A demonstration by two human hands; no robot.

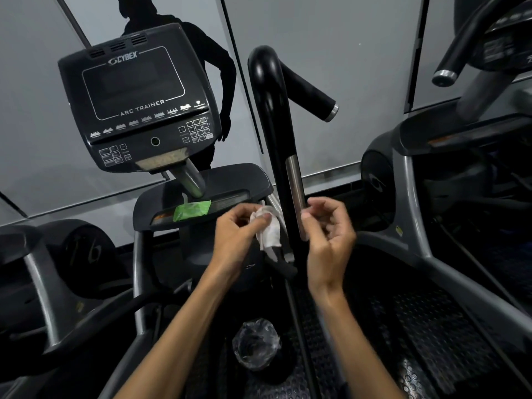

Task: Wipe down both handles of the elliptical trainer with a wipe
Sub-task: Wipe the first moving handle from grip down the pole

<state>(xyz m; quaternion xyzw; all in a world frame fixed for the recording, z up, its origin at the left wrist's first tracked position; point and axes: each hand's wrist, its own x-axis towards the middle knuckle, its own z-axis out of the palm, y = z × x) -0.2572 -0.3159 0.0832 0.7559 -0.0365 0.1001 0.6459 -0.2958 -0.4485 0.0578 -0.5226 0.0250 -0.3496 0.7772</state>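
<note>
left hand (241, 228) pinched a crumpled white wipe (269, 231) at 9 o'clock of the black handle (280, 156); right hand (328, 228), fingers loosely curled and holding nothing, touched its metal strip (295, 191). the wipe looked light, limp and damp; best bunched around the stiff bar.

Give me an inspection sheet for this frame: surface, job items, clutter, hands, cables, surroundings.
Surface: console tray, dark, holds a green wipe packet.
Job's things: white wipe, crumpled, in the left hand; black handle upright, metal strip on its lower part.
Clutter: clear plastic-lined cup low on the machine.
Hands: left hand pinches the wipe; right hand curled beside the metal strip, contact unclear, holding nothing.
Cables: nothing seen.
Surroundings: Cybex Arc Trainer console, screen dark; mirrored wall; neighbouring machines on both sides.
</note>
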